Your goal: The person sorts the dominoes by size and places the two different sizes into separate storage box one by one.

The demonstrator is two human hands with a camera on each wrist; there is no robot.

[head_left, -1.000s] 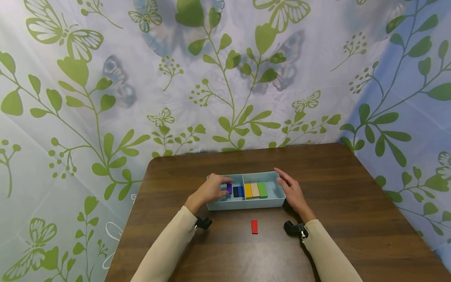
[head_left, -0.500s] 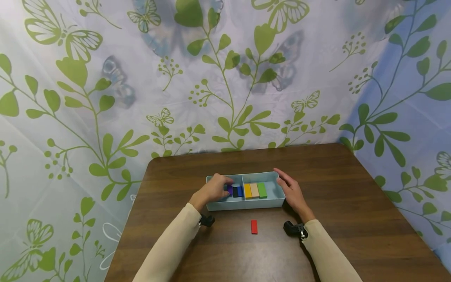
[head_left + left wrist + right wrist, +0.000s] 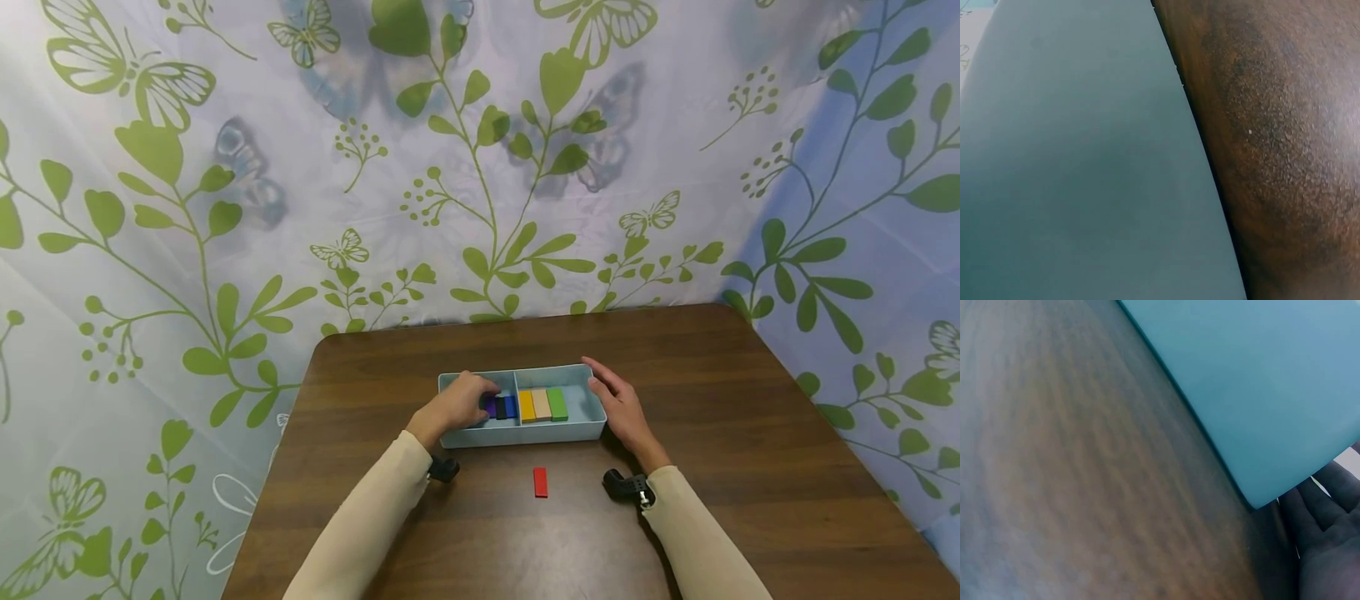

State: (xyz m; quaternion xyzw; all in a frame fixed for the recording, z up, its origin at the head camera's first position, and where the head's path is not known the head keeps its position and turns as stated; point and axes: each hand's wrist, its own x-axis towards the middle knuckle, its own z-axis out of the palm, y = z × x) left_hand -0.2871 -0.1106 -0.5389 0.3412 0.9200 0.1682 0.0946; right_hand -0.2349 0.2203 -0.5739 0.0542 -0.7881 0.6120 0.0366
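Note:
A pale blue tray (image 3: 487, 437) with a divider stands on the table. My left hand (image 3: 456, 404) reaches into its left compartment, with thumb and fingertips at a purple block (image 3: 491, 407), which it appears to pinch. Right beside that are a black block (image 3: 501, 408) and a blue block (image 3: 511, 407). The other compartment holds a yellow block (image 3: 527, 406), a beige block (image 3: 542, 405) and a green block (image 3: 557, 404) in a row. My right hand (image 3: 622, 408) rests against the tray's right end, fingers extended along the outside. The left wrist view shows only the tray's outer wall (image 3: 1085, 150).
A red block (image 3: 540, 482) lies on the brown wooden table (image 3: 495, 542) in front of the tray. Behind the table hangs a patterned curtain (image 3: 420, 192). Each wrist wears a black camera mount, such as the right camera mount (image 3: 624, 485).
My left hand has moved slightly right, and the purple block has shifted right and down, up against the black block. My right hand stays in place at the tray's end.

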